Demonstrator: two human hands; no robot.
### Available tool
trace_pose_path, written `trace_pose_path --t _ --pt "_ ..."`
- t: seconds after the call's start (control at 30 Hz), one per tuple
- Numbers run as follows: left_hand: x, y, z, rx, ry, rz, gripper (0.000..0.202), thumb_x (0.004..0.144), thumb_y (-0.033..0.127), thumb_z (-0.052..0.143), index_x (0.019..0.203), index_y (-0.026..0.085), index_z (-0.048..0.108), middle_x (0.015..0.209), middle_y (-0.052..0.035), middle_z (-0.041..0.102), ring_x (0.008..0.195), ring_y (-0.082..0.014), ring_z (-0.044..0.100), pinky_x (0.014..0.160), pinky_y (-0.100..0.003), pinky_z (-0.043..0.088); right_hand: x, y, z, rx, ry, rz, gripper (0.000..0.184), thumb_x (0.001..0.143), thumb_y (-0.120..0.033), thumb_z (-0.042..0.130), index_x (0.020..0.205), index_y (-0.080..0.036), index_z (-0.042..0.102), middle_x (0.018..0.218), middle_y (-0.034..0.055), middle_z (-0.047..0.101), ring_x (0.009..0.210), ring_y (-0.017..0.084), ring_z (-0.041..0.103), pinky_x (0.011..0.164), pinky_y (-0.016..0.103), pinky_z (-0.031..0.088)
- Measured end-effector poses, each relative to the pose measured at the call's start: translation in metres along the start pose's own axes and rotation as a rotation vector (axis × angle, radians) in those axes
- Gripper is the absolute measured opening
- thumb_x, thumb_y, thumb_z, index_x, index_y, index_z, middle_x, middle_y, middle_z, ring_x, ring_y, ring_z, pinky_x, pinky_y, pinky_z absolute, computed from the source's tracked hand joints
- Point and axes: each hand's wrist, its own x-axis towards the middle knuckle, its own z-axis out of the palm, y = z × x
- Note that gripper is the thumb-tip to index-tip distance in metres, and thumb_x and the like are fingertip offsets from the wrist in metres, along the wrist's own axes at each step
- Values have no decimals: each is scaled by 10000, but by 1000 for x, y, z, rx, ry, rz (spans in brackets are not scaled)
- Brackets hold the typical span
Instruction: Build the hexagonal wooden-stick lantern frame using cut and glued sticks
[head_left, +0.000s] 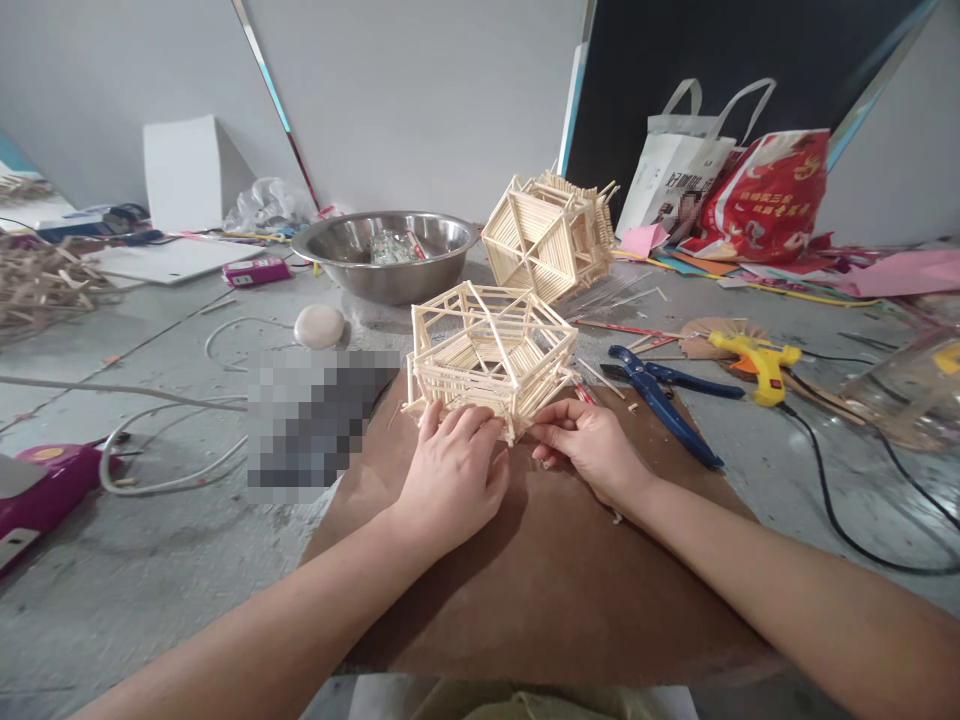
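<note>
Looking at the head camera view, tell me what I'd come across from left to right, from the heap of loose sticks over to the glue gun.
Stick heap, small purple object, white rounded object, stick frame, blue cutter, yellow glue gun.

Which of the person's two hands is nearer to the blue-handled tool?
The right. The right hand is just left of the blue-handled tool, not touching it; the left hand is farther left, at the stick frame's near side.
</note>
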Motion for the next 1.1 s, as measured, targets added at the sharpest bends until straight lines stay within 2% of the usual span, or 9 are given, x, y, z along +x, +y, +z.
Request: trace_pose_path --t 1.1 --pt "0 0 -1 0 -17 -5 227 751 204 411 926 168 551 973 -64 584 941 -222 505 956 -456 217 -1 0 1 -9 -13 -11 303 513 -343 718 674 -150 549 484 -41 581 406 69 530 398 172 400"
